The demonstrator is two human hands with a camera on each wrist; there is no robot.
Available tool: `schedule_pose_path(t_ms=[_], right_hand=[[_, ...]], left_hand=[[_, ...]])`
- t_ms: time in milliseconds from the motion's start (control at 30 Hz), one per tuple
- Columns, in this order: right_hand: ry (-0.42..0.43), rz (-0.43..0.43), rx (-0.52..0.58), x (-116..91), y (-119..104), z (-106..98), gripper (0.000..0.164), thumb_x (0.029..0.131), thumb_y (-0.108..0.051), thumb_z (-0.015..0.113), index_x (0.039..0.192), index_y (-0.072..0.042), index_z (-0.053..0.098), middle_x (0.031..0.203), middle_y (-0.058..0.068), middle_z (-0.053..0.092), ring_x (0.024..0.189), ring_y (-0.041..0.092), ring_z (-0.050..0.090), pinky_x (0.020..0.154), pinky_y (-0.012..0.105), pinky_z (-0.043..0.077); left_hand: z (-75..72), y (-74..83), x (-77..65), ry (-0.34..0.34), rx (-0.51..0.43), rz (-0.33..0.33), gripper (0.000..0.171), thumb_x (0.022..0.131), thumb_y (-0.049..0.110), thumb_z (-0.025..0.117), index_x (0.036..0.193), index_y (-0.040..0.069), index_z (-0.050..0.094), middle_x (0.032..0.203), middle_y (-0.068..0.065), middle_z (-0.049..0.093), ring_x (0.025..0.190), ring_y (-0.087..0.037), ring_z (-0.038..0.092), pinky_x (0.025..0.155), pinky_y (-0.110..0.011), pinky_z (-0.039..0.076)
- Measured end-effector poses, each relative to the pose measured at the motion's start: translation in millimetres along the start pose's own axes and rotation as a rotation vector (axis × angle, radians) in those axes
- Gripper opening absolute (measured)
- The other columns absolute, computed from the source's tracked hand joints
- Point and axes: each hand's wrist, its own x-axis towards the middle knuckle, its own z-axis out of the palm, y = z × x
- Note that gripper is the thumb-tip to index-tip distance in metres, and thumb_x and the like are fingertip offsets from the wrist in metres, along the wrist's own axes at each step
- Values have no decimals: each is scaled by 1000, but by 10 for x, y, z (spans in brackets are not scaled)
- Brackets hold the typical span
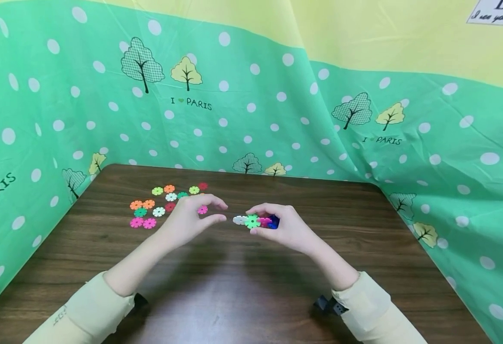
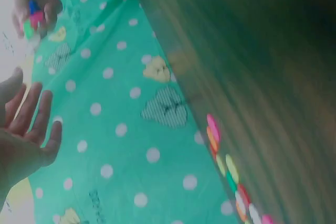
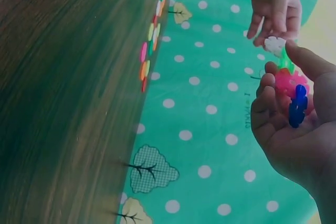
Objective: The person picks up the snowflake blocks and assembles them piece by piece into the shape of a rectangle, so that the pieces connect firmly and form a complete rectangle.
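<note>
My right hand (image 1: 287, 227) pinches a short chain of joined plastic snowflake discs above the table. The chain runs from a white disc (image 1: 239, 220) at its left end through a green disc (image 1: 252, 221) and a pink disc (image 3: 292, 83) to a blue disc (image 3: 298, 106) near the palm. Just left of the white end hovers my left hand (image 1: 190, 217), its thumb and fingers spread apart with nothing between them. In the left wrist view the left hand's fingers (image 2: 38, 116) are extended, apart from the chain.
Several loose snowflake discs, among them orange (image 1: 136, 205), pink (image 1: 149, 223) and white (image 1: 158, 211) ones, lie on the brown table (image 1: 217, 296) at the left. Part of them is behind the left hand. A green dotted curtain (image 1: 251, 129) stands behind the table.
</note>
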Motion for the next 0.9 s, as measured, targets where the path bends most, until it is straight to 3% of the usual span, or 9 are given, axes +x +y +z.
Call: schedule_pose_path(t_ms=[233, 500, 733, 900], right_hand=[[6, 18, -31, -33, -173, -113, 37, 77, -11, 78, 112, -10, 67, 93, 2, 69, 73, 16, 54, 61, 22, 44], [14, 49, -34, -83, -316, -184, 34, 77, -9, 78, 109, -8, 67, 89, 5, 68, 74, 18, 55, 62, 22, 46], [26, 62, -31, -71, -204, -192, 35, 77, -11, 78, 109, -7, 67, 86, 8, 68, 71, 17, 53, 60, 22, 43], [33, 78, -36, -37, 36, -160, 37, 75, -18, 81, 109, -14, 68, 87, -1, 68, 73, 16, 54, 62, 22, 45]], left_hand=[[-173, -268, 62, -136, 46, -82, 35, 78, 26, 77, 111, 18, 66, 107, 6, 66, 103, -16, 56, 87, -38, 49], [-206, -787, 85, -228, 96, -139, 48, 78, 30, 78, 121, 15, 62, 123, 1, 60, 117, -21, 46, 95, -44, 45], [-153, -1068, 141, -271, 96, -193, 50, 77, 23, 79, 123, 13, 61, 125, -3, 60, 120, -24, 45, 95, -46, 44], [-84, -1211, 214, -329, 123, -196, 51, 78, 18, 78, 124, 7, 59, 125, -8, 61, 120, -30, 46, 97, -49, 41]])
